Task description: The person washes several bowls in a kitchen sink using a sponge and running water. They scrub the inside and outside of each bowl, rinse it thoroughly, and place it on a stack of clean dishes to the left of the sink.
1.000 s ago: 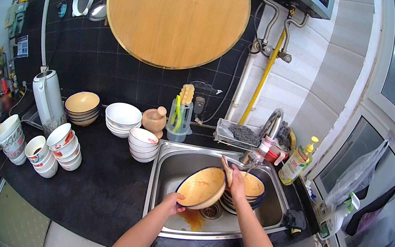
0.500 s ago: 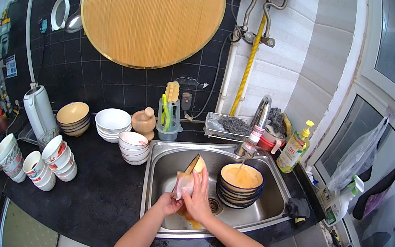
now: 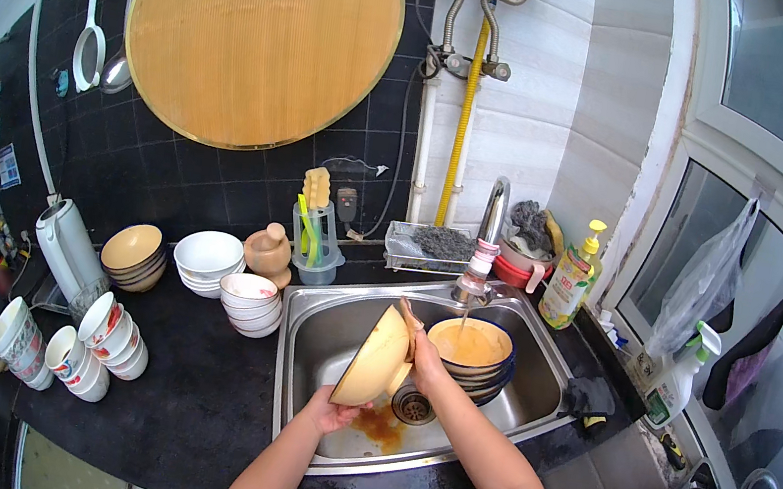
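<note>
While the left hand point(image 3: 331, 412) grips the lower rim of the held bowl point(image 3: 369, 360), the right hand point(image 3: 428, 358) bears against the bowl's right side with its fingers directed upward. A thin tan piece point(image 3: 413, 322), possibly a cloth, shows at the right fingertips; because the fingers are partly hidden, it cannot be told whether the right hand is closed on it. The held bowl is yellow with a dark rim; it is tilted steeply on edge, above the left part of the steel sink point(image 3: 304, 332) and clear of the sink floor.

To the right of the bowl, a stack of similar bowls point(image 3: 471, 344) stands upright in the sink, beneath the faucet point(image 3: 493, 221). A thin stream of water point(image 3: 463, 317) runs from the faucet into the uppermost bowl of this stack. The drain point(image 3: 413, 406) lies between the stack and the left hand. Orange-brown residue point(image 3: 380, 429) is spread on the sink floor, near the drain.

On the black counter point(image 3: 191, 387), left of the sink, stand a small white bowl stack point(image 3: 250, 307), a larger white bowl stack point(image 3: 209, 257) and a yellow bowl stack point(image 3: 133, 256). A pump bottle point(image 3: 568, 287) stands behind the sink's right corner.
</note>
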{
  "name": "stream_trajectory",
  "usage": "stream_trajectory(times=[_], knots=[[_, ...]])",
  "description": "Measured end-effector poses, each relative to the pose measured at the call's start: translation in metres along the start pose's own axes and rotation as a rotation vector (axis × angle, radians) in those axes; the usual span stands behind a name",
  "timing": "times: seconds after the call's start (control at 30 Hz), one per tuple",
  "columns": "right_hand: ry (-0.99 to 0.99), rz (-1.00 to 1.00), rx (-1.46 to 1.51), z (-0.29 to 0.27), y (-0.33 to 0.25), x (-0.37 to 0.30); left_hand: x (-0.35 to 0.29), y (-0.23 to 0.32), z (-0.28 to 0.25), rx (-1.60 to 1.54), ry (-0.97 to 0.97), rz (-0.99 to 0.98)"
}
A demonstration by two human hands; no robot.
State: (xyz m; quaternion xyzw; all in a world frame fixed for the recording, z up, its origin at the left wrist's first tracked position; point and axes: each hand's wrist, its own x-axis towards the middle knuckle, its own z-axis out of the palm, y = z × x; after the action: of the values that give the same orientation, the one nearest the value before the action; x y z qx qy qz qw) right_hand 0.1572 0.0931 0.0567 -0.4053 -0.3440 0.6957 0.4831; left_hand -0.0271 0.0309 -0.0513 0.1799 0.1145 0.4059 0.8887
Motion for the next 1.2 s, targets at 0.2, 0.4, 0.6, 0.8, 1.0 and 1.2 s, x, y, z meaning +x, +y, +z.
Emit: stream_trajectory(times=[0.2, 0.4, 0.6, 0.8, 1.0, 1.2], knots=[[-0.229, 0.358, 0.252, -0.014, 0.035, -0.006, 0.001, -0.007, 0.039, 0.26, 0.623, 0.101], [-0.097, -0.214, -0.154, -0.016, 0.03, -0.003, -0.002, 0.001, 0.009, 0.249, 0.645, 0.264], [0.368, -0.721, -0.917, -0.054, -0.029, -0.026, -0.001, -0.002, 0.026, 0.232, 0.742, 0.351], [0.428, -1.084, -1.293, -0.112, -0.034, -0.017, 0.008, -0.004, 0.013, 0.405, 0.86, 0.302], [0.266, -0.84, -1.487, -0.122, -0.024, -0.009, 0.011, -0.01, 0.025, 0.631, 1.004, 0.281], [0.287, -0.801, -1.474, -0.127, -0.017, -0.004, 0.014, -0.009, 0.004, 0.64, 1.059, 0.057]])
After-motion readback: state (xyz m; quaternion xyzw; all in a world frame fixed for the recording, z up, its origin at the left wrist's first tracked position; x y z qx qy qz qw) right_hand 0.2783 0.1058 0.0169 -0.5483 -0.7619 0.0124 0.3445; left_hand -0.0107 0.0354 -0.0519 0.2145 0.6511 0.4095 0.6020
